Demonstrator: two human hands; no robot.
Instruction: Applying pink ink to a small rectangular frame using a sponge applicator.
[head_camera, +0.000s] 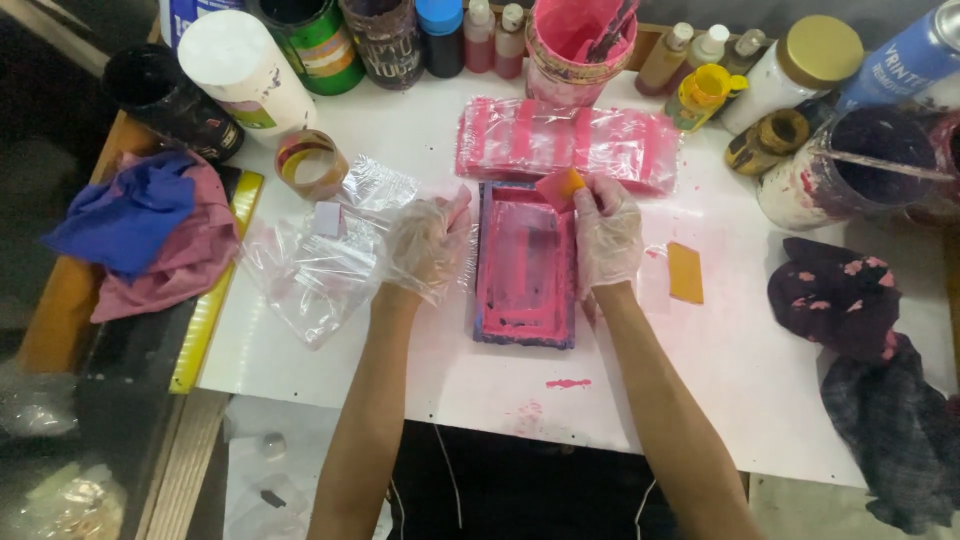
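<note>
On the white table (720, 340), the right hand (606, 232) pinches an orange scraper (561, 186) over the pink frame (526, 265).

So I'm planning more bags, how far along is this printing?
Done: a stack of pink-printed bags lies behind the frame. In hand: left hand steadies the pink-inked frame, right hand holds an orange scraper at its top edge. Left: clear bags beside it look unprinted.

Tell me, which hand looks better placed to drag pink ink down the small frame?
Probably the right hand: it already pinches the orange scraper at the top edge of the pink frame. The left hand rests flat against the frame's left side, seemingly steadying it.
</note>
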